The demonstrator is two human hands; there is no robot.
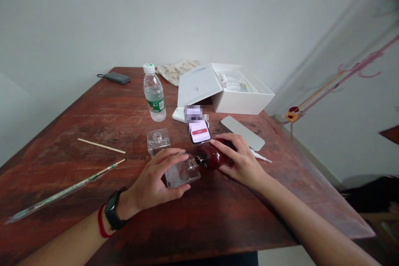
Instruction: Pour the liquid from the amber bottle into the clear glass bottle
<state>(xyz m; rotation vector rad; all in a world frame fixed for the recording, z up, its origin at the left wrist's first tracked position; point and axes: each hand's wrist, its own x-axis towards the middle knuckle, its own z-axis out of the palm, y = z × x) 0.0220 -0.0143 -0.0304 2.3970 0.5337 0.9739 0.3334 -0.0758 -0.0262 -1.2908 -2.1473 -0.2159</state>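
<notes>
My left hand [160,174] is closed around a clear square glass bottle [179,175], with the thumb along its near side and the fingers over the far side. My right hand [241,158] grips a dark red-brown bottle [213,156], tipped so that its open mouth points left. The two bottle mouths meet or nearly meet; I cannot tell whether they touch. Behind my left hand is another clear square bottle [158,139]. A white pointed nozzle [261,156] lies just right of my right hand.
Beyond the bottles lie a lit phone [199,131], a white case [178,114] and a silver-grey slab [245,133]. A water bottle [154,95] stands behind. Farther back are an open white box [243,99], a cloth [174,72] and a grey device [116,77]. Wooden sticks [101,146] lie left.
</notes>
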